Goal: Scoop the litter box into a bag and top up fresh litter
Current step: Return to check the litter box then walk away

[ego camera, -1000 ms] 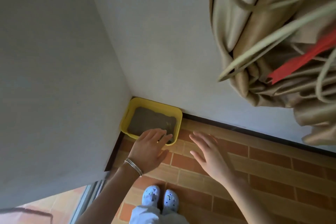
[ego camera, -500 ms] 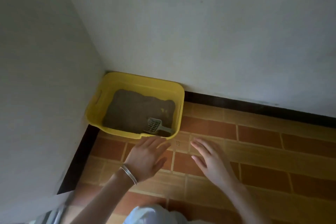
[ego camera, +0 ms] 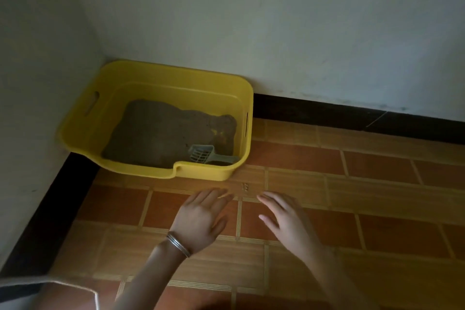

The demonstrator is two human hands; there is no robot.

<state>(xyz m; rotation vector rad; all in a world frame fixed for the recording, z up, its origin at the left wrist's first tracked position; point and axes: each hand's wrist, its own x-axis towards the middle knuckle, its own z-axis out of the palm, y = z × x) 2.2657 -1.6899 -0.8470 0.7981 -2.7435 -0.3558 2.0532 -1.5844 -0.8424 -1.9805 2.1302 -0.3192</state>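
Note:
A yellow litter box point(ego camera: 201, 173) sits in the corner where two white walls meet, on a tiled floor. Brown-grey litter point(ego camera: 161, 133) covers most of its bottom. A pale grey slotted scoop point(ego camera: 205, 155) lies in the box's near right part, handle pointing right. My left hand point(ego camera: 201, 219), with thin bangles at the wrist, hovers open over the floor just in front of the box. My right hand point(ego camera: 286, 219) is beside it, also open with fingers straight. Neither hand touches the box or the scoop.
White walls point(ego camera: 276, 20) close off the left and the back, with a black skirting point(ego camera: 352, 113) along their base. Orange and tan floor tiles point(ego camera: 377, 196) stretch to the right of the box. A pale fabric edge point(ego camera: 63, 287) shows at the bottom left.
The view has dropped lower and closer to the box, and the hanging curtain has left the frame. Both hands stay open in front of the box, now below its near rim.

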